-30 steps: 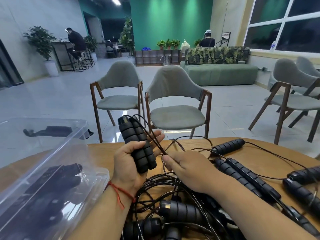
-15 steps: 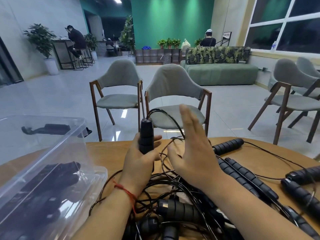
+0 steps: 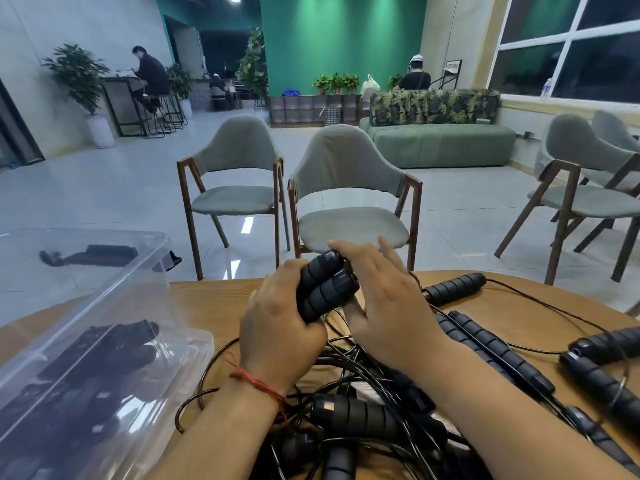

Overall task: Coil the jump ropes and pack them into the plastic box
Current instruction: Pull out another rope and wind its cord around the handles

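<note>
Jump rope handles [image 3: 325, 289], two black foam ones that seem to belong to one rope, are held side by side in the left hand [image 3: 277, 337], which is clenched around them above the surface [image 3: 207, 296]. Half a second ago they stood upright and the right hand [image 3: 388, 306] was lifted beside a loop of cord. Now they lean to the right and that hand has come down, its fingers stretched and resting on their upper ends. Whether cord runs under the palm I cannot tell. I judge that one more turn was laid, so this rope is nearly ready for packing. The plastic box [image 3: 194, 344] stands open just to the left, already with ropes inside, and bare wood lies between. The far edge of the surface is close beyond the hands, and the tangled heap [image 3: 363, 414] fills the near side.
</note>
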{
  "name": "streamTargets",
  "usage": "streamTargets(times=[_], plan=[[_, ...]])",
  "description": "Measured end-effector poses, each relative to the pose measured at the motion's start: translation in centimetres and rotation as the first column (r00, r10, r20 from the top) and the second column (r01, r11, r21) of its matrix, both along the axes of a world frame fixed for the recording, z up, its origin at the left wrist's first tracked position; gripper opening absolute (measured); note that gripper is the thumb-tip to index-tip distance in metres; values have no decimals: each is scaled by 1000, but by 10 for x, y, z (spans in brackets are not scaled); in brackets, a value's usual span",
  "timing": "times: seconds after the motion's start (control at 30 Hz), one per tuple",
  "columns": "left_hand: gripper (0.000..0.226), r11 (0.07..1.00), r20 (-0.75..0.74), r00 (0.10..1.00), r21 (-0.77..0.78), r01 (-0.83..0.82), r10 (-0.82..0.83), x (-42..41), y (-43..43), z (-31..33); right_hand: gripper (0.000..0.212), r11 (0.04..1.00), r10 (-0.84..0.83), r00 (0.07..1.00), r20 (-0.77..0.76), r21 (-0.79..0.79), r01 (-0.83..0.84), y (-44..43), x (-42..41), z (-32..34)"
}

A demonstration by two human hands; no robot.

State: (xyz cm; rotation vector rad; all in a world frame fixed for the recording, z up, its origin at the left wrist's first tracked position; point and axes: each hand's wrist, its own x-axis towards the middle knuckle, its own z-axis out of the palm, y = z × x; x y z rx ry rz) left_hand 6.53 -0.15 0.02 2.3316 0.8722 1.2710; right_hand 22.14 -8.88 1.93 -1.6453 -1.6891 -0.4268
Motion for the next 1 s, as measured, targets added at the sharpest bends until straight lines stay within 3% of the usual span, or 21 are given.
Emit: streamTargets(times=[0.07, 0.13, 0.27, 0.33, 0.43, 0.53, 0.63, 0.7, 0.77, 0.9, 1.0], plan=[[56, 1000, 53, 999, -25, 7, -6, -1, 1, 0, 32, 992, 65, 962, -264, -92, -92, -3, 1, 2], [52, 996, 110, 993, -71, 47, -39, -2, 1, 1, 14, 980, 115, 900, -419, -102, -173, -5, 3, 2], [50, 930, 238, 950, -258, 262, -201, -1, -2, 4, 21, 952, 207, 839, -503, -95, -292, -7, 1, 3], [44, 834, 388, 896, -404, 376, -216, -3, 0, 9, 28, 940, 210, 833, -511, -130, -317, -6, -2, 0], [57, 593, 596, 766, -534, 603, -242, -3, 2, 9, 31, 947, 182, 822, -540, -129, -295, -4, -6, 0], [76, 354, 761, 612, -523, 775, -216, 3, -2, 6, 42, 930, 146, 796, -587, -194, -314, -2, -4, -1], [83, 263, 811, 547, -492, 830, -209, 4, -1, 9, 52, 899, 74, 845, -530, -332, -286, 2, -3, -12], [73, 182, 847, 488, -456, 871, -212, 2, -2, 14, 57, 880, 38, 869, -494, -395, -263, 4, -3, -17], [54, 159, 882, 450, -428, 890, -142, 1, -2, 17, 56, 852, 44, 881, -471, -443, -279, 5, -2, -17], [39, 178, 950, 311, -306, 935, 0, -1, 10, 22, 49, 836, 45, 936, -350, -499, -227, 5, 3, -17], [32, 278, 926, 357, -376, 884, 120, -3, 22, 22, 46, 864, -12, 981, -192, -496, -87, 3, 16, -8]])
